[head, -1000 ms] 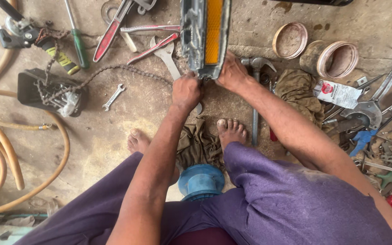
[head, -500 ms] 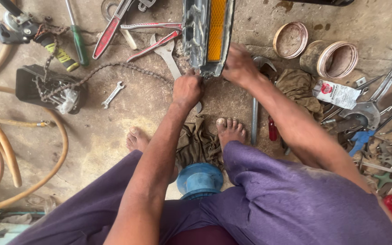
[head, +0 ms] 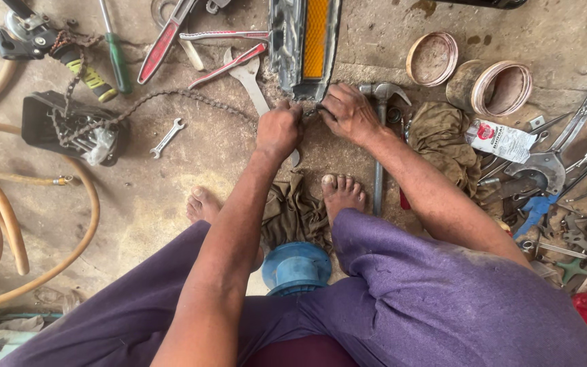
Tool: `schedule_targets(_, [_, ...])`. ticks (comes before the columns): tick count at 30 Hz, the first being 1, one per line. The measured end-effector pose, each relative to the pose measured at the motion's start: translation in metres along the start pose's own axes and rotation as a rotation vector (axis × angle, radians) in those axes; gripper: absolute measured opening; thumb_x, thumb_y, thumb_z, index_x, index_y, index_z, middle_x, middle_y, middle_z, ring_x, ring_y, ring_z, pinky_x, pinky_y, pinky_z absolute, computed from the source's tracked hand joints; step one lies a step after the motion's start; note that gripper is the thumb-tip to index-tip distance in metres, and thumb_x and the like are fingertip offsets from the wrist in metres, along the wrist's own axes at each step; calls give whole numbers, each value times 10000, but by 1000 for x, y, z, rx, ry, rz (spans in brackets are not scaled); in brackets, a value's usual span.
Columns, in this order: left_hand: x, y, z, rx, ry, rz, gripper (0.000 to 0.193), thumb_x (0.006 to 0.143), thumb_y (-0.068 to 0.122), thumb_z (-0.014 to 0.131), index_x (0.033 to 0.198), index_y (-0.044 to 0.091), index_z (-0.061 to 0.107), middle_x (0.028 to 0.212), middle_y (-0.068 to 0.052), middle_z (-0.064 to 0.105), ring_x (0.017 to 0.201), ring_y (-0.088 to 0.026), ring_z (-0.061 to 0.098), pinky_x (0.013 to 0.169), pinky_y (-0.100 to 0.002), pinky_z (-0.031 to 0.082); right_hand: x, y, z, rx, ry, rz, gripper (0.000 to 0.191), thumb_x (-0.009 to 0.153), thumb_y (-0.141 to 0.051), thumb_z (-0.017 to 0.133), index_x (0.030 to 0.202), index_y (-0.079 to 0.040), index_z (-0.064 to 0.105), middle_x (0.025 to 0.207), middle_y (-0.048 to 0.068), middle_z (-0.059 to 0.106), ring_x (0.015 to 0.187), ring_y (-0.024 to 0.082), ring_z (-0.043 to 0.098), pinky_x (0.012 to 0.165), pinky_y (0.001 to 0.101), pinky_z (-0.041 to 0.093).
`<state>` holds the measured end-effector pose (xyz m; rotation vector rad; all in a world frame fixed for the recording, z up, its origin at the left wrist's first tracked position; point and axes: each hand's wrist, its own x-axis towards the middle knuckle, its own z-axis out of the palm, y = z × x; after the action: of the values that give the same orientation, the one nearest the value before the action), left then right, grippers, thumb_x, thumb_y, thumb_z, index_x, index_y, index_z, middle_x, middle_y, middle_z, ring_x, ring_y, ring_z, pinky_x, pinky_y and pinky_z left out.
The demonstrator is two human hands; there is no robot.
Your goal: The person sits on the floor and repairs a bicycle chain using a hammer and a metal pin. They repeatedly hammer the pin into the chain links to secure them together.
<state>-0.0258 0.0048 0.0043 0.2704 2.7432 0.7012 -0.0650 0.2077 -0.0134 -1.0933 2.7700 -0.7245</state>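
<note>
Both your arms reach straight forward and down over your knees to the dirty floor. Your left hand (head: 278, 129) is curled into a loose fist, knuckles up, pinching the end of the chain (head: 171, 98) just below the metal part with the orange reflector (head: 305, 44). Your right hand (head: 348, 112) sits just beside it, fingers bent and closed on the same spot. A hammer (head: 378, 136) lies just right of that hand, a wrench (head: 249, 78) to the left.
</note>
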Motion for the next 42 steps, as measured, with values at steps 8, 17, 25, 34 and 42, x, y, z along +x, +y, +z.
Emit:
schedule_targets(8, [1,0,0,-10,-8,-5,59,903,82,657,928,57,704,897,-189,667,730,-346,708,660,-483,577,-3,-1,1,11,-37,28,290,858,-62,869,996,-105,618,944,27,522,883,168,557,785,301,566])
schedule_targets(17, [3,2,2,-16,-66,-46,71,963,72,638,954,57,707,893,-158,676,695,-276,703,614,-430,591,-6,0,-1,80,10,-8,439,836,-41,857,1197,-112,618,1001,41,571,944,192,597,859,305,585])
schedule_targets(25, [0,-1,4,-46,-65,-57,94,917,143,691,918,50,701,904,-162,674,721,-300,704,648,-458,582,-22,0,5,38,185,100,363,912,-73,856,1184,-101,616,1111,62,604,1061,223,624,948,349,582])
schedule_targets(34, [-3,-5,10,-58,-2,-15,94,907,154,723,935,65,713,908,-170,668,772,-340,698,690,-487,567,-133,-37,-7,9,231,827,627,830,-63,816,1397,39,568,1223,231,548,1114,328,566,917,489,544])
schedule_targets(42, [1,-1,6,-48,-14,-22,110,915,157,710,904,48,704,871,-166,661,707,-322,692,620,-462,572,-58,-16,8,-103,196,155,249,947,-113,789,1176,-84,694,1228,93,622,1194,276,578,1062,465,471])
